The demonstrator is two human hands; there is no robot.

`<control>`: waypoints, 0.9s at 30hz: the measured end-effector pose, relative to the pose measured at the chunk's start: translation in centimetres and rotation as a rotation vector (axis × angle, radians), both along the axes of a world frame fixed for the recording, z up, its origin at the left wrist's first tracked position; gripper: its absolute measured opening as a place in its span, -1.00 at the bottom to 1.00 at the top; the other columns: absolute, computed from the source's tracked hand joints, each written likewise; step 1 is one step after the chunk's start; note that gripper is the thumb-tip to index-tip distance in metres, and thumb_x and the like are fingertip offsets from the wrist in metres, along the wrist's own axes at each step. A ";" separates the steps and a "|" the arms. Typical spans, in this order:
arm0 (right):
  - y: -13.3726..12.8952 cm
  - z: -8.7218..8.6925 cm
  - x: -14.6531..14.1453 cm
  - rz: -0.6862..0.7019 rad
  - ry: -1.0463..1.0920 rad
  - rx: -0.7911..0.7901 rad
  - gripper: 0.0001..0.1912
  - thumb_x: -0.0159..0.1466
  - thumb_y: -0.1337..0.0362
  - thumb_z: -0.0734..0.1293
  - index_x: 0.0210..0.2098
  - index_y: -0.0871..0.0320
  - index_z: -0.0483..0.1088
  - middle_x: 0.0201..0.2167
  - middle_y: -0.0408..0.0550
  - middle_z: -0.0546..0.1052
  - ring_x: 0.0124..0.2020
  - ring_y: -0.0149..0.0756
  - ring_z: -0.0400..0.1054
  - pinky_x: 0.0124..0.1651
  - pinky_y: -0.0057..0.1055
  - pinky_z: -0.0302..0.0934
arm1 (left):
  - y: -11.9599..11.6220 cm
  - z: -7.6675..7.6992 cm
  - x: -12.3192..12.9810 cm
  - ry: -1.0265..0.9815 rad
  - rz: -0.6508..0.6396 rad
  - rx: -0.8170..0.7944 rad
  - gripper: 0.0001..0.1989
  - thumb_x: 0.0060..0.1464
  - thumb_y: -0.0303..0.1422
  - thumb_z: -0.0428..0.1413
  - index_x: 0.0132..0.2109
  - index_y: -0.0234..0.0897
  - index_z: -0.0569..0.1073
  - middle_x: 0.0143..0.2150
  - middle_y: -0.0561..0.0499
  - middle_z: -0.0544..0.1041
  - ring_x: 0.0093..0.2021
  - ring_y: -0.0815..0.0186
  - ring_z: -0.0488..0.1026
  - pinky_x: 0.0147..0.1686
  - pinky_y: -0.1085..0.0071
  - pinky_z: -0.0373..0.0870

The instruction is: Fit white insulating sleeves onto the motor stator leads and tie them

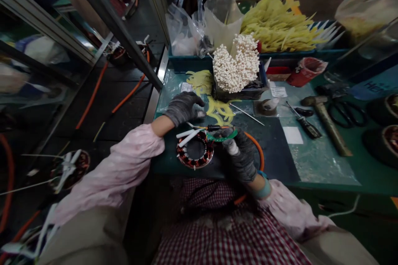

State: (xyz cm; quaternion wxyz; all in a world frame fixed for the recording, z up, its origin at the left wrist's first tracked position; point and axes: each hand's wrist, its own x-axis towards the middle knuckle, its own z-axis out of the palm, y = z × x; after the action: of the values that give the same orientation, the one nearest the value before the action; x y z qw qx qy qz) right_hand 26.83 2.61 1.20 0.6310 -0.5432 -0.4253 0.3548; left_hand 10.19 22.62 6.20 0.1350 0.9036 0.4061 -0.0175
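Green tabletop [371, 177] carries the wound ring [203, 162] before me, apparently close so its leads meet the orange cable [260, 151]. Ring: coppery, dark, white sleeves [188, 138] across. Right hand [242, 155] closed round a green strip [221, 137]; left hand [184, 108] half-spread, visibly holding nothing, beside yellow strips [219, 109].

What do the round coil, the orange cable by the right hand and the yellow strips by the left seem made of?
Coil: probably copper wire, from its glossy reddish-brown loops.
Cable: likely rubber or plastic outside, smooth and evenly orange.
Strips: thin, matte-looking; perhaps paper or plastic film, unclear which.
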 end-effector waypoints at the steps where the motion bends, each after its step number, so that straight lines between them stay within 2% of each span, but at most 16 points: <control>1: -0.1 0.0 -0.1 0.028 0.021 0.007 -0.51 0.38 -0.33 0.53 -0.13 -0.05 0.73 -0.14 -0.09 0.82 -0.10 -0.05 0.73 0.12 -0.09 0.65 | 1.1 -0.3 1.2 0.079 -0.016 -0.024 -0.61 0.17 -0.15 0.47 0.08 -0.21 0.78 0.11 -0.15 0.77 0.19 -0.05 0.68 0.28 0.15 0.59; 3: -0.1 0.0 -0.3 0.048 0.049 0.018 -0.55 0.38 -0.29 0.55 -0.12 -0.06 0.75 -0.15 -0.09 0.82 -0.11 -0.05 0.74 0.12 -0.09 0.65 | 2.2 -1.1 3.3 0.184 -0.039 -0.048 -0.64 0.11 -0.16 0.49 0.01 -0.23 0.81 0.07 -0.18 0.78 0.15 -0.09 0.70 0.23 0.14 0.61; 6: -0.1 -0.1 -0.4 0.043 0.061 0.019 -0.61 0.40 -0.23 0.56 -0.10 -0.07 0.76 -0.13 -0.09 0.83 -0.10 -0.04 0.74 0.11 -0.09 0.65 | 2.1 -2.0 4.4 0.225 -0.042 -0.056 -0.71 0.21 -0.18 0.39 -0.02 -0.22 0.82 0.03 -0.18 0.79 0.06 -0.05 0.72 0.13 0.18 0.63; 11: -0.2 0.0 -0.2 0.059 0.063 0.005 -0.61 0.40 -0.22 0.55 -0.11 -0.05 0.75 -0.13 -0.07 0.82 -0.10 -0.04 0.74 0.11 -0.08 0.65 | 1.8 -1.4 2.4 0.204 0.021 -0.053 -0.69 0.23 -0.17 0.36 0.04 -0.16 0.82 -0.02 -0.10 0.80 -0.02 0.05 0.72 0.04 0.27 0.62; 14: -0.3 0.0 -0.2 0.050 0.047 -0.001 -0.58 0.39 -0.25 0.54 -0.12 -0.05 0.74 -0.14 -0.07 0.82 -0.12 -0.05 0.74 0.09 -0.10 0.65 | 1.7 -1.0 1.2 0.139 0.091 -0.004 -0.69 0.28 -0.21 0.30 0.06 -0.19 0.80 -0.03 -0.14 0.80 -0.01 0.03 0.72 0.06 0.23 0.63; 17: -0.3 0.0 -0.2 0.018 0.010 0.013 -0.57 0.38 -0.26 0.55 -0.14 -0.04 0.73 -0.15 -0.09 0.82 -0.12 -0.07 0.74 0.12 -0.10 0.64 | 1.3 -1.2 0.3 0.035 0.140 0.085 -0.66 0.35 -0.27 0.21 0.13 -0.26 0.76 0.07 -0.23 0.78 0.09 -0.06 0.73 0.16 0.11 0.63; 20: -0.2 0.2 -0.1 0.018 0.000 0.019 -0.58 0.41 -0.23 0.54 -0.09 -0.04 0.71 -0.11 -0.09 0.82 -0.07 -0.06 0.74 0.15 -0.08 0.65 | 0.8 -1.4 -0.7 -0.070 0.148 0.149 -0.66 0.36 -0.33 0.17 0.14 -0.30 0.73 0.09 -0.26 0.78 0.08 -0.05 0.73 0.17 0.07 0.65; 24: 0.8 0.8 0.5 0.042 -0.084 0.004 -0.65 0.56 -0.12 0.40 -0.02 -0.02 0.68 -0.01 -0.02 0.80 -0.02 -0.08 0.71 0.15 -0.08 0.65 | -1.3 -0.8 -2.7 -0.434 0.125 0.264 -0.74 0.38 -0.34 0.19 0.08 -0.26 0.72 -0.01 -0.12 0.80 -0.06 0.16 0.73 0.09 0.24 0.69; 27: 1.6 1.1 1.0 0.060 -0.251 0.012 -0.76 0.57 0.02 0.40 -0.06 -0.01 0.66 -0.08 0.01 0.78 -0.10 -0.10 0.67 0.07 -0.12 0.65 | -5.0 0.1 -4.2 -0.690 0.060 0.442 -0.74 0.48 -0.27 0.21 0.17 -0.17 0.72 0.01 -0.06 0.80 -0.05 0.24 0.75 0.03 0.34 0.69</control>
State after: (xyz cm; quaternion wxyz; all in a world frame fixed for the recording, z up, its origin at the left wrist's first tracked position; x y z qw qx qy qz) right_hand 27.78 4.16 2.27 0.5650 -0.5667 -0.5191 0.3002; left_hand 6.03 17.67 6.29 0.0662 0.8514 0.3571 0.3783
